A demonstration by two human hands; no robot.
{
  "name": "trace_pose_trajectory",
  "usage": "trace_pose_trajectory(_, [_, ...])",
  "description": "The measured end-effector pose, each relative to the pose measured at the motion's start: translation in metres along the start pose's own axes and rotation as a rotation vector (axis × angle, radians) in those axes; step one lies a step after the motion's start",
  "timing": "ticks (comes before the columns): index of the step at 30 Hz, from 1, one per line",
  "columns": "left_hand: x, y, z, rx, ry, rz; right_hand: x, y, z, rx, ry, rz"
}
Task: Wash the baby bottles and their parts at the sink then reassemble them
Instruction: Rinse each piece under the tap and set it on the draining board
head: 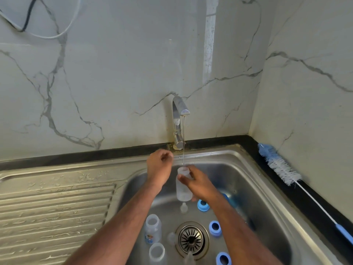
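Steel all round: my sink [254, 180] fills the lower frame, its ribbed drainer [57, 203] off to the left. My right hand [198, 183] grips a clear bottle [183, 186] upright over the basin, fingers wrapped round its body, its open mouth directly under a thin stream [183, 142] falling from the tap [178, 121]. My left hand [159, 167] is up near the tap's base, fingers loosely curled with nothing in them that I can see, just left of the bottle and not touching it.

On the basin floor lie the other parts. Two more clear bottles [152, 228] sit left of the drain [192, 239], one nearer me [157, 252]. A clear teat [183, 207] lies just below the held bottle, and another pale piece beside the drain is too blurred to name. Three blue rings are scattered right of the drain: one by my right wrist [202, 205], one just beside the drain [215, 228], one at the bottom edge [223, 258]. More blue shows behind my right forearm; I cannot tell what it is.

A bottle brush [282, 167] lies on the black counter [305, 197] along the right wall, bristles away from me.
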State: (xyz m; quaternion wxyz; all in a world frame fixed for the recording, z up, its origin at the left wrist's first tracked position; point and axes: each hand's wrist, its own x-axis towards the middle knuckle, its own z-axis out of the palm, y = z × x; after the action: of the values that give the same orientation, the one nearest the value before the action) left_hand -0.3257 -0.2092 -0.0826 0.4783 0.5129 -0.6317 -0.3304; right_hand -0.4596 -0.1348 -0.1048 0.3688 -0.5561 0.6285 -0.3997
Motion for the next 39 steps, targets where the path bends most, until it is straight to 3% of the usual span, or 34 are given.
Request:
trace_pose_trajectory(4, [-0.025,-0.02,-0.009,-0.095,-0.041,-0.11,0.001,-0.001,0.004,-0.039,0.047,0.011])
trace_pose_trajectory(8, [-0.052,-0.03,-0.007,-0.151,-0.265,-0.133,0.002,-0.012,0.007,0.268,0.149,0.196])
trace_pose_trajectory(10, [-0.059,-0.029,-0.002,-0.13,-0.363,-0.046,0.003,-0.02,0.009,0.354,0.189,0.267])
trace_pose_trajectory(14, [-0.055,-0.03,0.008,-0.03,-0.282,0.034,0.006,-0.015,0.022,0.421,0.132,0.242])
trace_pose_trajectory(17, [-0.053,-0.031,0.01,-0.299,-0.358,-0.14,0.007,-0.008,0.022,0.486,0.025,0.185])
trace_pose_trajectory(21, [-0.058,-0.015,0.004,-0.768,-0.405,-0.437,0.011,-0.011,0.027,0.456,0.132,0.081])
trace_pose_trajectory(27, [-0.053,-0.016,0.002,-0.906,-0.258,-0.691,0.013,-0.015,0.03,0.375,0.14,0.121])
trace_pose_trajectory(31, [-0.056,-0.014,0.002,-0.75,-0.361,-0.575,0.014,-0.012,0.025,0.438,0.194,0.153])
trace_pose_trajectory(35, [-0.06,-0.014,0.007,-0.636,-0.43,-0.309,0.011,-0.011,0.024,0.722,0.186,0.37])
trace_pose_trajectory(39, [-0.056,-0.015,0.011,-0.652,-0.389,-0.295,0.01,-0.009,0.023,0.838,0.137,0.502])
